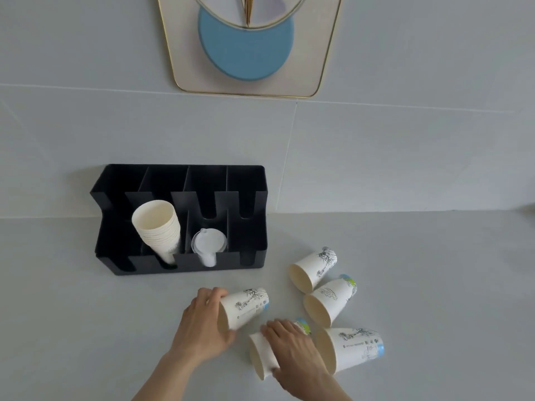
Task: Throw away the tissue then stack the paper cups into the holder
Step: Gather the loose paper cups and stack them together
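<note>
Several white paper cups with ink drawings lie on their sides on the grey counter. My left hand grips one cup at its open rim. My right hand is closed over a second cup just to the right. Three more lie further right: one cup, another cup and a large cup. The black holder stands against the wall, with a stack of cups leaning in its second slot. No tissue is in view.
Clear plastic lids sit in the holder's third slot. A framed picture with a blue circle hangs on the tiled wall above. The counter runs on to the right and in front of the holder.
</note>
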`<state>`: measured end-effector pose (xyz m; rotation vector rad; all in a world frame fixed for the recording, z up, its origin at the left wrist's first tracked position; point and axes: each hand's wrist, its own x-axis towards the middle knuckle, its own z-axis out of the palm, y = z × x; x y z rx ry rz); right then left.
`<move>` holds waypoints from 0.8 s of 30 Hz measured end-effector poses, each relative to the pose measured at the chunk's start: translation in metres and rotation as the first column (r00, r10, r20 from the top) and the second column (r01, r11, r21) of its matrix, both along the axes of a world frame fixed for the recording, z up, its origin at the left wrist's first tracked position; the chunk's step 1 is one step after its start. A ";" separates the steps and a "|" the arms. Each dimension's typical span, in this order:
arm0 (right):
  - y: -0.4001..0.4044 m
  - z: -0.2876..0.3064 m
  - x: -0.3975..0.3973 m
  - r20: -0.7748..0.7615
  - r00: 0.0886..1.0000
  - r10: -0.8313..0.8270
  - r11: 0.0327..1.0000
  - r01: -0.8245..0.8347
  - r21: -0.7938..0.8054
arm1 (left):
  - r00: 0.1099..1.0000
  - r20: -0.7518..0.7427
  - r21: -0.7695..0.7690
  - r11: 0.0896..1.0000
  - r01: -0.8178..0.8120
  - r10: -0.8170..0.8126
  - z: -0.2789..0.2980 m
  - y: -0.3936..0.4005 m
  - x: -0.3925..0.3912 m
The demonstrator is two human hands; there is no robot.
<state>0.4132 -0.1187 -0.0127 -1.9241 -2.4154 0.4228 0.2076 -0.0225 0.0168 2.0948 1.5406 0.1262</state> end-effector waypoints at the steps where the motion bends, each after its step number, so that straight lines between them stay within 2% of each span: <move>1: 0.003 -0.001 -0.001 -0.007 1.000 -0.021 1.000 0.021 0.007 | 0.999 0.040 0.010 1.000 -0.018 0.017 0.006 0.007 -0.007; 4: 0.012 0.004 -0.004 -0.050 0.993 -0.102 0.994 0.104 0.027 | 0.993 0.115 0.076 0.997 -0.022 0.013 0.023 0.027 -0.023; 7: 0.023 0.015 -0.007 -0.147 0.966 -0.214 0.976 0.219 0.017 | 0.991 0.124 0.147 0.989 0.023 -0.041 0.034 0.037 -0.028; 10: 0.034 0.027 -0.005 -0.273 0.896 -0.349 0.928 0.371 0.031 | 0.990 0.115 0.158 0.985 0.068 -0.087 0.031 0.036 -0.024; 14: 0.050 0.044 -0.001 -0.412 0.787 -0.459 0.850 0.524 0.054 | 0.985 0.138 0.095 0.991 0.090 -0.103 0.015 0.026 -0.019; 19: 0.069 0.084 -0.005 -0.593 0.675 -0.440 0.794 0.600 0.094 | 0.959 0.283 0.029 0.999 0.025 -0.032 0.005 0.016 -0.023; 24: 0.076 0.129 -0.030 -0.779 0.541 -0.317 0.848 0.529 0.022 | 0.948 0.316 0.002 0.999 -0.048 0.045 0.001 0.010 -0.025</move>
